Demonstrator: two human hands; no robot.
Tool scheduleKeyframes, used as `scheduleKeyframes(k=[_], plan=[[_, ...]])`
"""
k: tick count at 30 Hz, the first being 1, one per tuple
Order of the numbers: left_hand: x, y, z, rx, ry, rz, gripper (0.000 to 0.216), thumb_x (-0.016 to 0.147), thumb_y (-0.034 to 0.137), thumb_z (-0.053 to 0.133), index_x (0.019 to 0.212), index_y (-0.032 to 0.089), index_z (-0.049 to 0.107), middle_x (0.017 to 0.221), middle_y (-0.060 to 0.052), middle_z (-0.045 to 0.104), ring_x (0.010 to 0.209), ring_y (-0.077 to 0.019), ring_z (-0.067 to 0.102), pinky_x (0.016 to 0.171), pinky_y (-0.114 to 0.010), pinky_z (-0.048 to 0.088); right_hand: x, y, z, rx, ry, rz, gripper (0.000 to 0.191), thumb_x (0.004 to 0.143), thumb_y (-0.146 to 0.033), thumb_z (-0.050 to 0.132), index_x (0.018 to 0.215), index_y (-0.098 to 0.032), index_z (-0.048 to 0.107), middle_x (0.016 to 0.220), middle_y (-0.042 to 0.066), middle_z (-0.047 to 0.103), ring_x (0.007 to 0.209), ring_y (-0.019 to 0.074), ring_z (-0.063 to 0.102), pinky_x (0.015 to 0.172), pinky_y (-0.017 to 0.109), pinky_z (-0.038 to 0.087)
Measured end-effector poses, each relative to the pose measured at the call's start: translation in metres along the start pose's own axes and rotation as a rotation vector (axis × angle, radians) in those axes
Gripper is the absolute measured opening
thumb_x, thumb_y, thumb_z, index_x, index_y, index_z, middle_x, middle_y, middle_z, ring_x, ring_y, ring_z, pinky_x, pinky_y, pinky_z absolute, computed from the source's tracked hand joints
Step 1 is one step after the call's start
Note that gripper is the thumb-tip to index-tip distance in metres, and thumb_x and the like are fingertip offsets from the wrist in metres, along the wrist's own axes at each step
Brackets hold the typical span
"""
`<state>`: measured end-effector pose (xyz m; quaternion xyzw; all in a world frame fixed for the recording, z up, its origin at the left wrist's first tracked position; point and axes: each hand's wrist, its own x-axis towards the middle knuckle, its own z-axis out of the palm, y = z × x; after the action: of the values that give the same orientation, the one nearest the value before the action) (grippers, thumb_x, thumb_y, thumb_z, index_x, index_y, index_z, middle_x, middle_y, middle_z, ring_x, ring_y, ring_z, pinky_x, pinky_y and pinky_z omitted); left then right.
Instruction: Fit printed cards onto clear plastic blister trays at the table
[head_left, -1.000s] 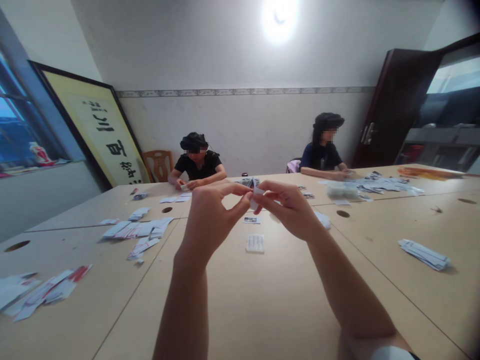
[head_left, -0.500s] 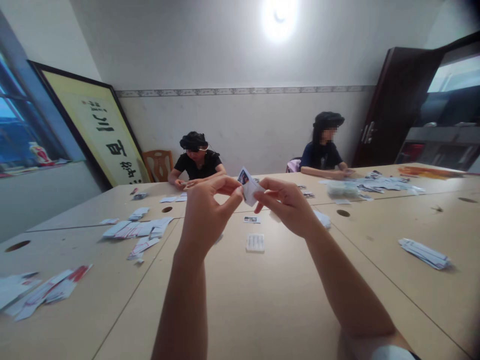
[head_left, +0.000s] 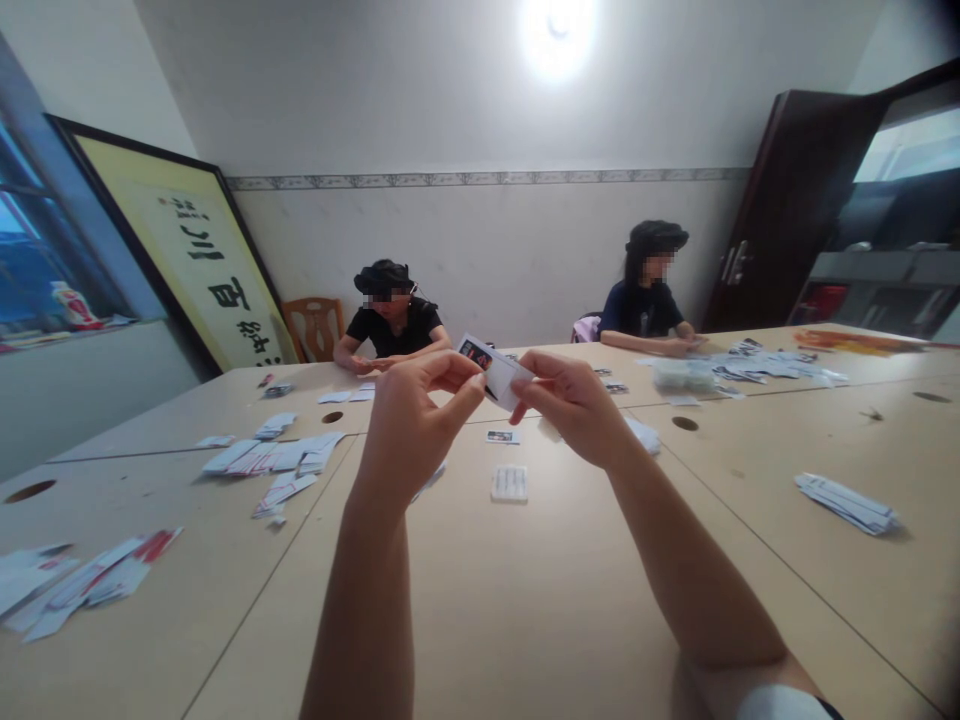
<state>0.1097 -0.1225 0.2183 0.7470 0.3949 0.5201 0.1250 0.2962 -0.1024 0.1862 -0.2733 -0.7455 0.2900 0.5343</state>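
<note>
Between my hands, raised above the table, is a small white paper piece (head_left: 504, 380) with a dark printed picture at its left end. My left hand (head_left: 424, 415) pinches the picture end between thumb and fingers. At the opposite end, my right hand (head_left: 574, 405) pinches the white part. Below them on the table lies a small printed card (head_left: 501, 437), and nearer to me a white rectangular pack (head_left: 510, 484) with marks on its top. A pale item just behind my right hand is partly hidden.
On the left of the table (head_left: 465, 620) lie piles of white paper pieces (head_left: 270, 457) and strips (head_left: 112, 585). A folded paper bundle (head_left: 847, 503) is at right. Far right are a clear container (head_left: 684, 376) and scattered papers (head_left: 769, 368). Two people (head_left: 394, 320) sit across.
The paper piece has gone from looking folded with a raised peak to flatter and more stretched out between my fingers. Both hands stay nearly in place.
</note>
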Motion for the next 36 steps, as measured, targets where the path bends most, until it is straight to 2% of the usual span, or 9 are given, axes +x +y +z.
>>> scheduleKeyframes(k=[8, 11, 15, 19, 25, 30, 34, 36], plan=[[-0.0014, 0.0, 0.0002, 0.024, -0.027, 0.009, 0.012, 0.084, 0.027, 0.067, 0.078, 0.017, 0.073, 0.075, -0.001, 0.072, 0.073, -0.0153, 0.066, 0.064, -0.026, 0.047, 0.0023, 0.0066, 0.0006, 0.056, -0.001, -0.006, 0.012, 0.088, -0.02, 0.058, 0.077, -0.018, 0.059, 0.071, -0.004, 0.057, 0.066, 0.0126, 0.066, 0.062, 0.028, 0.052], [-0.002, 0.0014, -0.0006, 0.046, -0.02, 0.062, 0.012, 0.086, 0.028, 0.068, 0.082, 0.019, 0.073, 0.076, 0.0, 0.073, 0.073, -0.0137, 0.067, 0.067, -0.025, 0.049, 0.0036, 0.0073, 0.0, 0.127, 0.01, 0.009, 0.014, 0.09, -0.023, 0.06, 0.077, -0.017, 0.061, 0.073, -0.003, 0.057, 0.063, 0.0121, 0.067, 0.062, 0.028, 0.054], [-0.0041, 0.0027, -0.0009, 0.125, -0.005, 0.113, 0.016, 0.085, 0.033, 0.072, 0.076, 0.02, 0.072, 0.074, 0.002, 0.072, 0.068, -0.0118, 0.064, 0.065, -0.024, 0.047, 0.0047, 0.0069, -0.0016, 0.229, 0.004, 0.012, 0.017, 0.091, -0.03, 0.063, 0.08, -0.017, 0.063, 0.075, -0.003, 0.06, 0.063, 0.0116, 0.068, 0.059, 0.026, 0.054], [-0.0048, 0.002, 0.0022, 0.149, -0.068, 0.086, 0.022, 0.085, 0.04, 0.072, 0.076, 0.02, 0.071, 0.075, 0.001, 0.073, 0.067, -0.0135, 0.065, 0.059, -0.025, 0.045, 0.0036, 0.004, -0.003, 0.193, -0.002, 0.005, 0.017, 0.092, -0.028, 0.062, 0.079, -0.017, 0.062, 0.072, -0.004, 0.059, 0.062, 0.011, 0.069, 0.059, 0.024, 0.051], [-0.0038, 0.0014, 0.0043, 0.078, -0.098, 0.071, 0.019, 0.089, 0.033, 0.066, 0.078, 0.019, 0.07, 0.078, -0.001, 0.073, 0.069, -0.0141, 0.066, 0.062, -0.025, 0.047, 0.0008, 0.0006, -0.0042, 0.185, -0.05, -0.012, 0.015, 0.094, -0.021, 0.06, 0.079, -0.016, 0.061, 0.071, -0.005, 0.059, 0.064, 0.0097, 0.07, 0.054, 0.021, 0.041], [-0.0028, 0.0029, 0.0043, 0.039, -0.107, 0.05, 0.019, 0.087, 0.033, 0.067, 0.076, 0.018, 0.07, 0.073, -0.001, 0.07, 0.065, -0.013, 0.063, 0.059, -0.024, 0.045, 0.0, 0.0, -0.0031, 0.217, -0.068, -0.032, 0.018, 0.095, -0.03, 0.063, 0.082, -0.017, 0.064, 0.077, -0.003, 0.064, 0.064, 0.0096, 0.068, 0.059, 0.023, 0.05], [-0.0014, 0.003, 0.0066, -0.042, -0.06, 0.004, 0.017, 0.086, 0.031, 0.068, 0.077, 0.017, 0.069, 0.068, 0.0, 0.068, 0.063, -0.0128, 0.061, 0.056, -0.023, 0.043, 0.0013, 0.0038, -0.0002, 0.166, -0.076, -0.03, 0.02, 0.088, -0.036, 0.075, 0.092, -0.017, 0.071, 0.091, 0.002, 0.07, 0.068, 0.012, 0.068, 0.061, 0.027, 0.056], [-0.0009, 0.0019, 0.0074, -0.083, -0.054, -0.028, 0.018, 0.087, 0.032, 0.069, 0.078, 0.017, 0.069, 0.065, 0.0, 0.066, 0.061, -0.0124, 0.06, 0.053, -0.022, 0.041, 0.003, 0.0067, 0.0014, 0.194, -0.08, -0.028, 0.02, 0.088, -0.035, 0.075, 0.094, -0.017, 0.073, 0.091, 0.003, 0.071, 0.07, 0.0131, 0.068, 0.062, 0.028, 0.058]])
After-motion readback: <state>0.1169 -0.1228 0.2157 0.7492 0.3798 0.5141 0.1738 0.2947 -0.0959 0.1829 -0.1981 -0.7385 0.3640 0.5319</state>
